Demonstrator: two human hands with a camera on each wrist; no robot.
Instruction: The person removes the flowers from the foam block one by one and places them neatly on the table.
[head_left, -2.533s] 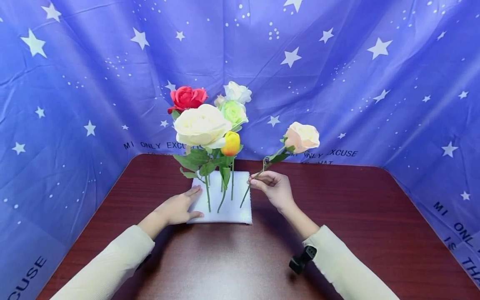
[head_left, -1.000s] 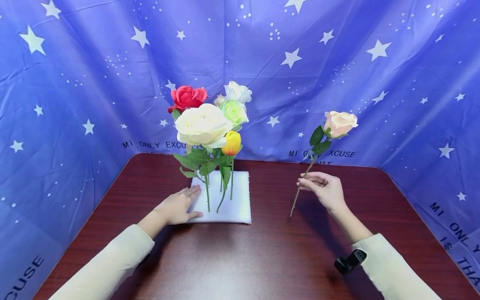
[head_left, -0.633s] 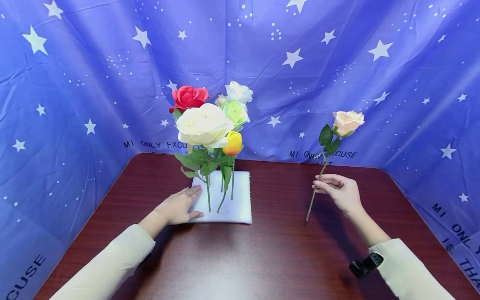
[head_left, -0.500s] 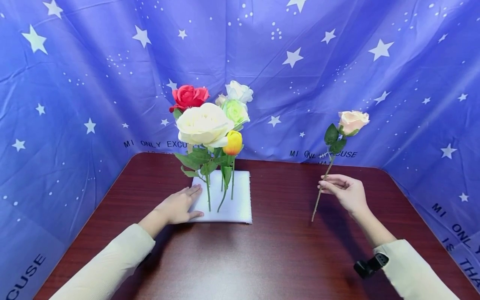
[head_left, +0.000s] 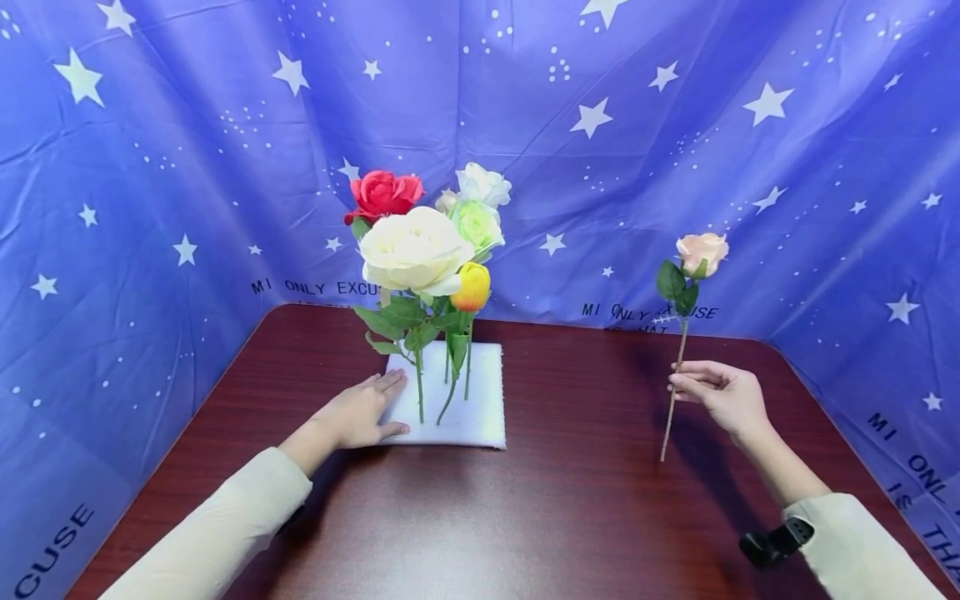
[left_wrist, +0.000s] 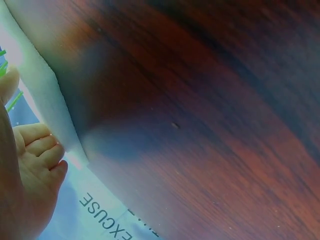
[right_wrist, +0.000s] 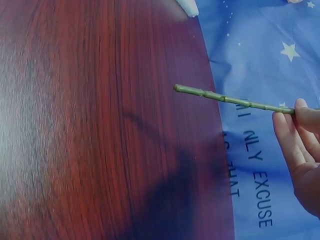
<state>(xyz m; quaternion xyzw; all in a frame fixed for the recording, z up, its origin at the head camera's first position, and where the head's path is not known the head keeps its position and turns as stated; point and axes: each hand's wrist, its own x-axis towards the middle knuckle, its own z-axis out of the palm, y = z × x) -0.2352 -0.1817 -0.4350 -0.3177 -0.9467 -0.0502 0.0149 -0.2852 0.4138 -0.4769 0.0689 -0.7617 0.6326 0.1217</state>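
My right hand [head_left: 726,398] pinches the stem of a pale pink rose [head_left: 702,252] between thumb and fingers, at the right of the table. The rose stands nearly upright, and the bare lower end of its stem [right_wrist: 215,96] shows in the right wrist view, its shadow on the wood. My left hand [head_left: 358,414] rests with fingers spread on the left edge of a white foam block [head_left: 480,421]. From the block rise a red rose [head_left: 386,195], a large cream rose [head_left: 416,250], a yellow-orange tulip [head_left: 472,287], and white [head_left: 483,184] and light green [head_left: 477,225] blooms behind.
A dark red-brown wooden table [head_left: 570,467] bears the block. Around its back and sides hangs a blue curtain [head_left: 525,108] with white stars and printed lettering. A black wrist camera [head_left: 776,542] sits at the right sleeve.
My right hand has carried the pink rose from over the foam block to the right and slightly nearer, turning it more upright. The left hand has stayed on the block.
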